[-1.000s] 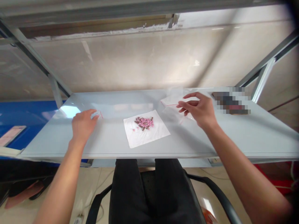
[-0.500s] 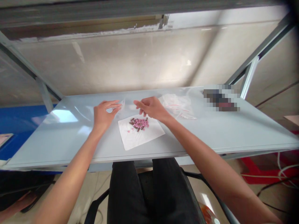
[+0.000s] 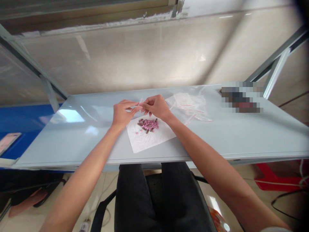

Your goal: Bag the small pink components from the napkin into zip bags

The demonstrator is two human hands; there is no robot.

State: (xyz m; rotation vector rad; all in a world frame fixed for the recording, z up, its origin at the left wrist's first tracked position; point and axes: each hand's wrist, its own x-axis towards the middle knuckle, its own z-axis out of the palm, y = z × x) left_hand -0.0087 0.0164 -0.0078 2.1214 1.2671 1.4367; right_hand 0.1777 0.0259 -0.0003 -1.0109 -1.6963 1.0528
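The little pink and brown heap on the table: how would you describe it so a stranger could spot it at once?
Find the long pale grey table. Near its middle lies a white sheet carrying a small heap of pink pills and dark brown capsules. Unlike the clear plastic bags to its right, the heap is colourful and solid-looking.

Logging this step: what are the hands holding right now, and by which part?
The left hand and right hand pinch a clear plastic bag by its upper edge, between the fingertips; the thin film is hard to make out.
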